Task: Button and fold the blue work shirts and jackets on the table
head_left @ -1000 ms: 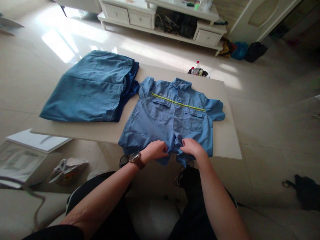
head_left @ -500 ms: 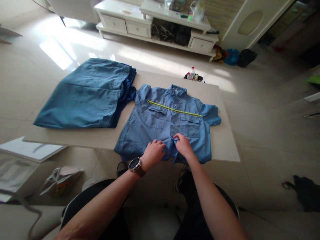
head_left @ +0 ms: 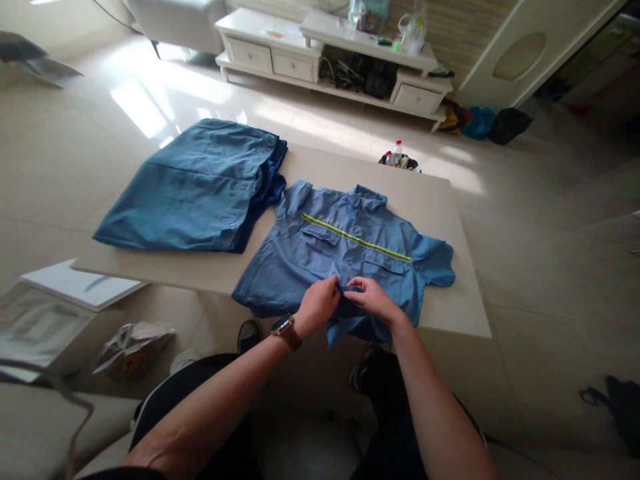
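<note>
A blue short-sleeved work shirt (head_left: 320, 250) lies front side up on the pale table (head_left: 450, 310), its collar pointing away from me and a yellow-green stripe across the chest. At its front opening, my left hand (head_left: 321, 298), with a watch on the wrist, is closed on one front edge. My right hand (head_left: 371, 298) pinches the other front edge close beside it. The cloth between my fingers is lifted a little, and a corner of the hem hangs over the table's near edge. Any button there is too small to make out.
Folded blue garments (head_left: 190, 187) lie stacked on the table's left part. Beyond the table stand a bag with bottles (head_left: 397, 159) and a white TV cabinet (head_left: 295, 67). At lower left are a white box (head_left: 80, 283) and a plastic bag (head_left: 133, 350) on the floor.
My left hand has moved right from lying on the shirt to grip the front edge beside my right hand. The front cloth is now raised between both hands. The camera view has shifted slightly.
</note>
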Demonstrator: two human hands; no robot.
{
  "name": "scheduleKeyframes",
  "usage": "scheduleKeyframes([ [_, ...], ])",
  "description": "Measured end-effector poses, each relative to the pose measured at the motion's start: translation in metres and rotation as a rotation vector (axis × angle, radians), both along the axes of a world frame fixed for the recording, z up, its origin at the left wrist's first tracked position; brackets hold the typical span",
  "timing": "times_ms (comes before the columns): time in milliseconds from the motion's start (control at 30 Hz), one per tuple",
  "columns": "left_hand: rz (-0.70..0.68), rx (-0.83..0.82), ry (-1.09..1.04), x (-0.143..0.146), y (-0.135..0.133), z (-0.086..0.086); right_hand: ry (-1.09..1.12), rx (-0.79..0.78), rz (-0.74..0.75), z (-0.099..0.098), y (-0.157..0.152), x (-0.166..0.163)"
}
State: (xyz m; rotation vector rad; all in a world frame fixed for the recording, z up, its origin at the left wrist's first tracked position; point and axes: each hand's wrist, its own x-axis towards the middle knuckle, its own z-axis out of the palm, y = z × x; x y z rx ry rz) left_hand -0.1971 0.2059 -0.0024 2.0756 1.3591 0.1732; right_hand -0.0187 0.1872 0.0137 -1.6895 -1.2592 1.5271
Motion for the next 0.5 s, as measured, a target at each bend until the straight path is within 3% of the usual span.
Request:
scheduleKeyframes([
  [167,0.021,-0.006,-0.034,0.003,0.003,0.006,-0.088,0.058,0.057,-0.006,0.004,0.007],
  [300,0.012,0.003,-0.065,0.003,0.003,0.007,-0.277,0.187,0.066,-0.009,0.005,0.004],
  [500,0.004,0.016,-0.068,0.001,0.003,0.001,-0.541,0.224,0.038,-0.010,0.001,-0.009],
])
